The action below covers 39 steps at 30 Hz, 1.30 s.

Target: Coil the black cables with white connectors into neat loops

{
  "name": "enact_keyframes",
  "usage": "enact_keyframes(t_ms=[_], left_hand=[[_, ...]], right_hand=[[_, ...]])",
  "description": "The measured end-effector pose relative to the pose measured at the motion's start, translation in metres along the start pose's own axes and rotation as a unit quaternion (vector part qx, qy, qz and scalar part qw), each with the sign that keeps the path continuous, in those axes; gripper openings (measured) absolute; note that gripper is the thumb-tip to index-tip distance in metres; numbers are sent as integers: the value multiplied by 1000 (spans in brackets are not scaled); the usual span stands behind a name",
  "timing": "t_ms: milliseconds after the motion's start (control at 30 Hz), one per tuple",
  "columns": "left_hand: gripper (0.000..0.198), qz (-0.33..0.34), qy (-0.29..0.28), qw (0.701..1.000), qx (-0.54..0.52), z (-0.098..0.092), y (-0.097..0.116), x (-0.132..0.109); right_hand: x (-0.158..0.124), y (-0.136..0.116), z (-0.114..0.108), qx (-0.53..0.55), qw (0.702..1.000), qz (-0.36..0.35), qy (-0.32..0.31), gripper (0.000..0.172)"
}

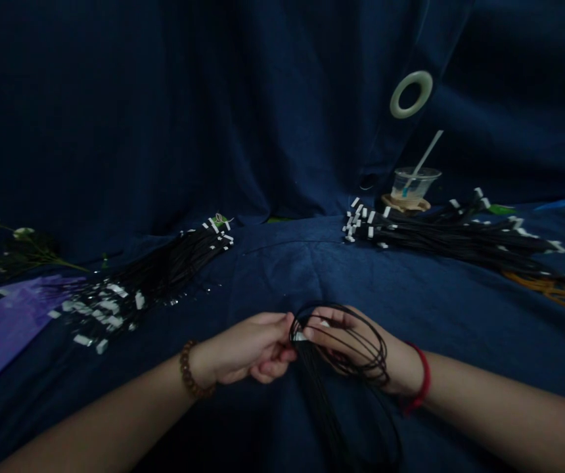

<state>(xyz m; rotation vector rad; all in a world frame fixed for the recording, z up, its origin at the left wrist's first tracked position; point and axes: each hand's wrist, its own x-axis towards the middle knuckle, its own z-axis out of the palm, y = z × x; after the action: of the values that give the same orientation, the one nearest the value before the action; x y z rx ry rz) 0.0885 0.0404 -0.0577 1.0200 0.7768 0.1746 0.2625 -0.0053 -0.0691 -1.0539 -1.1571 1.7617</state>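
Holding coiled black cable [318,387] in front, over the dark blue cloth [272,282], clamped the right hand [354,341] around its loops beside a white tag [299,336] and pinched their left edge between thumb and forefinger of the left hand [260,345]. Held the coil's long axis slanting from upper left to lower right, with the straight bundle hanging from the tag toward the near edge. Saw, leftward, a tagged cable pile [157,269] beside a purple sheet [1,335]; rightward, another pile [460,240], lying crosswise, with orange strands [553,292] at its near side. Behind it, saw a clear cup [418,180] on a tan holder [405,203], containing a straw [426,156] and a little pale residue. Found any writing on the tags too small and blurred to read.
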Motion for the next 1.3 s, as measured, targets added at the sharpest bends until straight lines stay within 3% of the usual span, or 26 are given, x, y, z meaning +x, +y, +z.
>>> enact_keyframes(t_ms=[133, 567, 700, 867, 967, 1033, 1200, 1300], left_hand=[[9, 18, 14, 999, 36, 5, 0, 0], [14, -8, 17, 999, 38, 2, 1, 1], [14, -1, 16, 999, 46, 1, 1, 0], [16, 1, 3, 1000, 14, -2, 1, -1], [15, -2, -1, 1000, 6, -2, 1, -1], [16, 5, -7, 1000, 6, -2, 1, -2], [21, 29, -12, 999, 25, 0, -2, -1], [23, 30, -5, 999, 42, 1, -4, 0]], right_hand=[[0, 0, 5, -28, 999, -10, 29, 40], [-2, 6, 4, -144, 981, -109, 70, 36], [-3, 5, 4, -169, 977, -120, 42, 31], [-8, 0, 1, -203, 967, -148, -47, 21], [-10, 1, -1, -223, 958, -166, -64, 28], [-10, 3, -3, -231, 955, -177, -55, 31], [-3, 8, -3, -221, 958, -182, -6, 18], [2, 8, 0, -206, 966, -154, 7, 24]])
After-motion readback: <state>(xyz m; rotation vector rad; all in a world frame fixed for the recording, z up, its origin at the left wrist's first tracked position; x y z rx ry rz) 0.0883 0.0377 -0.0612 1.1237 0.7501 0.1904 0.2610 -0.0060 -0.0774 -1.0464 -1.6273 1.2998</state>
